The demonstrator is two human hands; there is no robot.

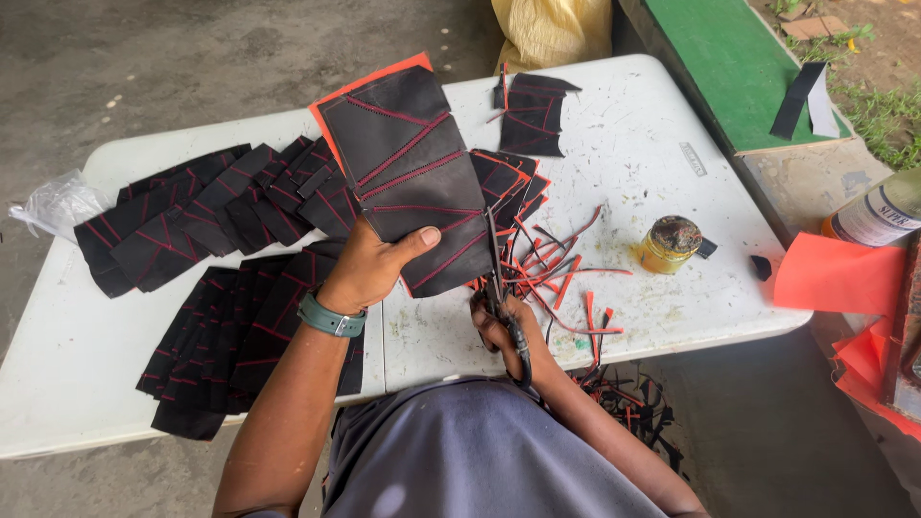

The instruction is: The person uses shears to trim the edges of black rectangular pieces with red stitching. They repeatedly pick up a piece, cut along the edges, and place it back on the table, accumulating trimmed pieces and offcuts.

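Observation:
My left hand point(372, 267) grips the lower edge of a black leather-like panel point(408, 163) with red zigzag stitching and an orange backing, held above the white table point(633, 144). My right hand point(507, 331) holds black scissors point(497, 278), whose blades point up along the panel's right edge. A green-grey watch sits on my left wrist.
Rows of similar black stitched pieces point(201, 216) lie at the left, a lower stack point(235, 331) in front, others point(530, 113) at the back. Black and orange trimmings point(561, 273) litter the table and floor. A small yellow jar point(670, 245) stands right; orange sheets point(835, 278) lie beyond.

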